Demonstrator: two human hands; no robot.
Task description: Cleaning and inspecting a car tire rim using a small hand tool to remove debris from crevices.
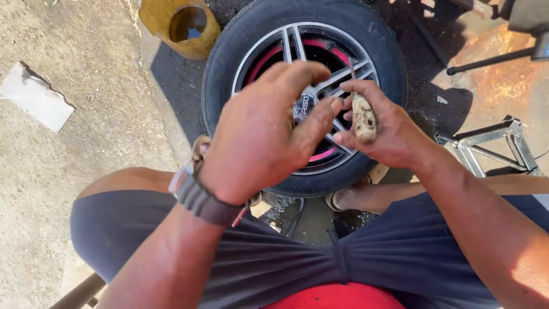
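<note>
A car wheel lies flat on the ground in front of me, its black tyre around a silver spoked rim with pink behind the spokes. My right hand is closed around a worn, dirty tool handle whose thin metal tip points up over the rim. My left hand hovers above the hub with fingers spread and curled, its fingertips close to the handle. A dark band sits on my left wrist. The hub centre is mostly hidden behind my left hand.
A yellow container holding dark liquid stands at the tyre's far left. A scissor jack lies at the right, with a dark rod above it. A white scrap lies on the concrete at left. My knees and feet flank the wheel.
</note>
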